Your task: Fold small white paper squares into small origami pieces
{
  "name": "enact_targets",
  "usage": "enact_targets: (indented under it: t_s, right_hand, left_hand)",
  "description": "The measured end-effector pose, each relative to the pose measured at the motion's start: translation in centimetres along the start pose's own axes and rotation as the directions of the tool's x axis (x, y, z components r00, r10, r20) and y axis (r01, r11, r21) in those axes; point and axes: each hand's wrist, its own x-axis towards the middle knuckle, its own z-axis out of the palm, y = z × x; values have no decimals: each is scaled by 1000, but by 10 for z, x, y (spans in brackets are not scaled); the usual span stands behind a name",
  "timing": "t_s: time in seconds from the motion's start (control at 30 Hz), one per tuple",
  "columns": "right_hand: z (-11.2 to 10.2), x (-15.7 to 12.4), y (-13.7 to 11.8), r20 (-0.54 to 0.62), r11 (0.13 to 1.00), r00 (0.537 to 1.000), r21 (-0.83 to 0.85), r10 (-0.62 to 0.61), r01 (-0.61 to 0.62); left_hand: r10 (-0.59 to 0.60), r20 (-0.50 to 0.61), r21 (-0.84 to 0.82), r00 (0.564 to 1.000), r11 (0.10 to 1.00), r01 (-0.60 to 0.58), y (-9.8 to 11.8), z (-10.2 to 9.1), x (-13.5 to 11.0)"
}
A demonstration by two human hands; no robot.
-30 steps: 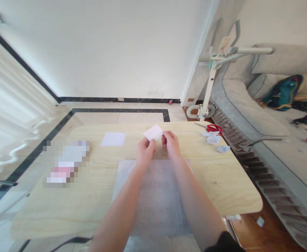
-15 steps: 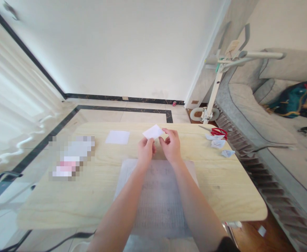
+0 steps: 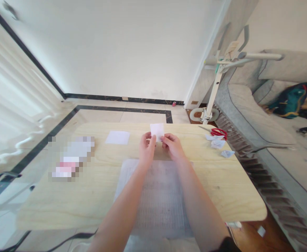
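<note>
A small white piece of paper (image 3: 157, 131) is held up above the far middle of the table, its lower edge between my two hands. My left hand (image 3: 147, 147) pinches its lower left side, the thumb lying across the front. At the lower right corner, my right hand (image 3: 172, 145) grips it between thumb and fingers. Whether the paper has folds in it is too small to tell. Left of my hands, a flat white sheet (image 3: 117, 137) lies on the wooden table (image 3: 98, 199).
Red-handled scissors (image 3: 218, 133) lie at the table's far right, beside several folded white paper pieces (image 3: 217, 143). A translucent mat (image 3: 158, 199) lies under my forearms. A blurred-out item (image 3: 73, 157) is at the left. The sofa (image 3: 248, 105) stands to the right.
The paper has turned from a slanted position to roughly upright. My right hand, earlier with its fingers apart beside the paper, has closed on its lower right corner.
</note>
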Motion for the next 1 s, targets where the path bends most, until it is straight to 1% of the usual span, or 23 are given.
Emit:
enact_targets:
  t_s: [0.03, 0.1, 0.2, 0.27, 0.37, 0.47, 0.67, 0.73, 0.87, 0.93, 1.0]
  right_hand:
    - [1, -1, 0, 39, 1000, 999, -18, 5, -5]
    - [3, -3, 1, 81, 997, 997, -80, -4, 10]
    - [4, -4, 4, 81, 990, 997, -137, -15, 26]
    - [4, -3, 5, 80, 991, 997, -128, -17, 27]
    - [2, -3, 5, 84, 994, 996, -98, -38, 47]
    - [1, -3, 3, 84, 994, 995, -97, -49, 57]
    - [1, -4, 0, 102, 980, 993, -181, -67, 85]
    - [1, -3, 1, 110, 980, 992, -182, -62, 82]
    - [1, -2, 3, 133, 980, 990, -183, -51, 75]
    - [1, -2, 3, 122, 978, 991, -198, -47, 71]
    - [1, -2, 3, 89, 977, 995, -206, -42, 60]
  left_hand:
    - [-8, 20, 10, 1000, 1000, 8, 0, 0, 0]
    - [-32, 47, 39, 998, 999, 30, -1, -1, 0]
    - [-31, 32, 73, 999, 997, 29, -1, -3, 1]
    - [-22, 8, 81, 1000, 997, 22, 0, -5, 2]
    - [-51, -10, 64, 999, 997, 51, 3, -5, 3]
    - [-55, -23, 64, 998, 996, 56, 4, -5, 3]
    - [-59, -47, 40, 997, 997, 61, 2, -6, 3]
    - [-51, -52, 63, 997, 997, 54, 2, -7, 3]
    - [-4, -16, 108, 1000, 994, 6, 6, -6, 0]
    - [-1, 14, 73, 1000, 997, 0, 9, -5, -1]
    - [-31, 36, 29, 999, 999, 30, 10, -3, -1]
